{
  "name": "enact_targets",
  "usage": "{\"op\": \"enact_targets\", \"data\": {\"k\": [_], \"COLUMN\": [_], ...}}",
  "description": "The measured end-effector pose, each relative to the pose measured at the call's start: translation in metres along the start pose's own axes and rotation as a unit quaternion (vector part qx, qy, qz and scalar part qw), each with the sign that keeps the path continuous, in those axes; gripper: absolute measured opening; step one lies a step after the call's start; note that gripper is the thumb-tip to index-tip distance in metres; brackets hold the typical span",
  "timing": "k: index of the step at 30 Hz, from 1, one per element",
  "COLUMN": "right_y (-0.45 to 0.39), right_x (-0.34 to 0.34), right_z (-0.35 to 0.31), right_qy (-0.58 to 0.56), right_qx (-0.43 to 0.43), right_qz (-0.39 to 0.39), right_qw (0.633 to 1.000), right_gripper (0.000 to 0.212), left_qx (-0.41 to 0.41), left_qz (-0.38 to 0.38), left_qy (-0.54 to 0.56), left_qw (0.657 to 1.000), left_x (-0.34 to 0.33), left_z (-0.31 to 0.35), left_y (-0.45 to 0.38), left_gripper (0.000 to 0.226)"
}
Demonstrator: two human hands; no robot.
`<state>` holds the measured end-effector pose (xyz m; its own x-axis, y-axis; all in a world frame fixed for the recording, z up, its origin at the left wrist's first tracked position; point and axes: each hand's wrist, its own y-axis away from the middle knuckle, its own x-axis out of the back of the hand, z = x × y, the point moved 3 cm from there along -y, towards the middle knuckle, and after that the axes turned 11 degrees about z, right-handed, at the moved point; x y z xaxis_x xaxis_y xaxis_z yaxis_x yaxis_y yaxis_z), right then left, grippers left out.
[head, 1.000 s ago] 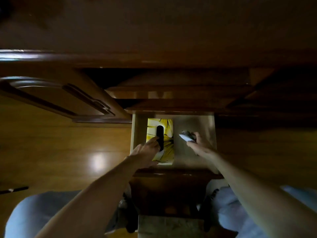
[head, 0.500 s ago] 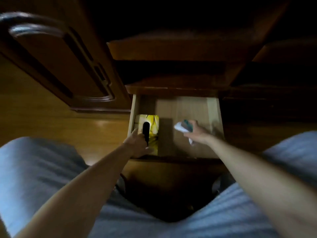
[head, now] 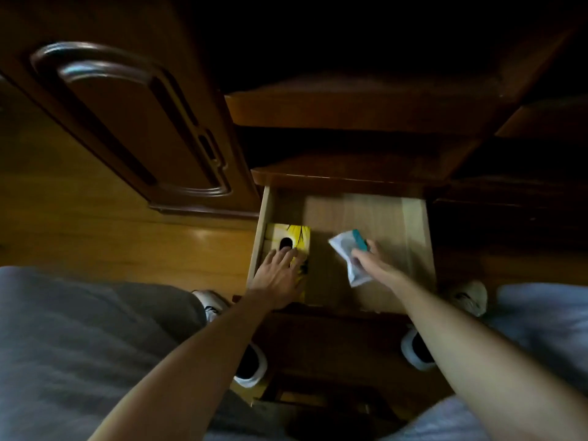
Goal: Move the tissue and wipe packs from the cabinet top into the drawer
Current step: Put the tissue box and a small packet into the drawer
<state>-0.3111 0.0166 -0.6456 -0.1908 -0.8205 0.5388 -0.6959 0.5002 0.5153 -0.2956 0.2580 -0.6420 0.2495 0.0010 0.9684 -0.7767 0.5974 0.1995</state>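
An open wooden drawer (head: 410, 224) is pulled out below the cabinet shelves. A yellow tissue box (head: 288, 233) with a dark oval slot lies against the drawer's left wall. My left hand (head: 280, 272) rests flat on its near end, fingers spread over the top. My right hand (head: 370, 264) holds a white wipe pack (head: 343, 249) with a teal flap low over the middle of the drawer; whether the pack touches the drawer floor is unclear.
An open cabinet door (head: 133, 122) with a carved panel hangs at the left above the wooden floor (head: 95, 237). Dark shelves (head: 350, 106) jut out above the drawer. My knees and white shoes (head: 251, 370) flank the drawer front.
The view has tilted down and closer to the drawer. My left hand stays on the tissue box at the left wall. My right hand has lowered the wipe pack further into the drawer.
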Motion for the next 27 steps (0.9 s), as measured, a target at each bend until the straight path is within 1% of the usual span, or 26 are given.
{"op": "enact_targets", "data": {"k": [1,2,3,4,5,7,9,11,13,15,16,18,20,22,23,25,27], "right_y": [0.000,0.001,0.001,-0.002,-0.007,-0.021,-0.039,-0.057,-0.072,-0.084,-0.089,-0.097,-0.103,-0.106,-0.106,-0.103,-0.099], "right_x": [-0.007,-0.012,-0.017,-0.019,-0.020,-0.019,-0.022,-0.029,-0.041,-0.058,-0.067,-0.084,-0.097,-0.106,-0.109,-0.110,-0.100], "right_z": [0.010,0.020,0.029,0.036,0.039,0.029,0.003,-0.028,-0.058,-0.077,-0.082,-0.088,-0.088,-0.084,-0.081,-0.074,-0.058], "right_qy": [0.035,0.076,0.110,0.123,0.120,0.094,0.049,0.075,0.115,0.101,0.071,-0.020,-0.107,-0.170,-0.180,-0.141,-0.099], "right_qx": [-0.008,-0.013,-0.014,-0.012,-0.006,0.006,0.015,0.066,0.129,0.142,0.123,0.049,-0.032,-0.097,-0.110,-0.089,-0.068], "right_qz": [-0.004,-0.026,-0.055,-0.074,-0.071,-0.016,0.018,0.027,0.035,0.049,0.062,0.093,0.112,0.107,0.099,0.090,0.098], "right_qw": [0.999,0.997,0.992,0.990,0.990,0.995,0.999,0.995,0.984,0.984,0.988,0.994,0.987,0.975,0.972,0.982,0.988], "right_gripper": [0.016,0.018,0.016,0.014,0.013,0.018,0.029,0.041,0.037,0.032,0.032,0.034,0.035,0.035,0.035,0.036,0.037], "left_qx": [0.011,0.026,0.040,0.043,0.039,0.040,0.064,0.077,0.080,0.083,0.086,0.086,0.083,0.083,0.084,0.084,0.086], "left_qz": [-0.012,-0.009,0.007,0.039,0.072,0.113,0.122,0.115,0.115,0.120,0.123,0.128,0.128,0.125,0.123,0.121,0.123], "left_qy": [0.011,0.030,0.049,0.054,0.041,0.018,0.031,0.053,0.061,0.061,0.065,0.072,0.078,0.081,0.082,0.087,0.090], "left_qw": [1.000,0.999,0.998,0.997,0.996,0.993,0.990,0.989,0.988,0.987,0.987,0.985,0.985,0.985,0.985,0.985,0.985], "left_x": [-0.009,-0.014,-0.017,-0.017,-0.014,-0.011,-0.011,-0.016,-0.018,-0.018,-0.018,-0.019,-0.020,-0.022,-0.023,-0.025,-0.026], "left_z": [0.000,-0.001,-0.003,-0.005,-0.006,-0.011,-0.016,-0.017,-0.017,-0.019,-0.020,-0.020,-0.020,-0.020,-0.020,-0.021,-0.021], "left_y": [0.003,0.006,0.007,0.008,0.008,0.006,0.006,0.007,0.008,0.008,0.008,0.009,0.009,0.008,0.007,0.006,0.006], "left_gripper": [0.066,0.065,0.062,0.059,0.056,0.056,0.062,0.064,0.062,0.061,0.061,0.061,0.061,0.061,0.061,0.061,0.061]}}
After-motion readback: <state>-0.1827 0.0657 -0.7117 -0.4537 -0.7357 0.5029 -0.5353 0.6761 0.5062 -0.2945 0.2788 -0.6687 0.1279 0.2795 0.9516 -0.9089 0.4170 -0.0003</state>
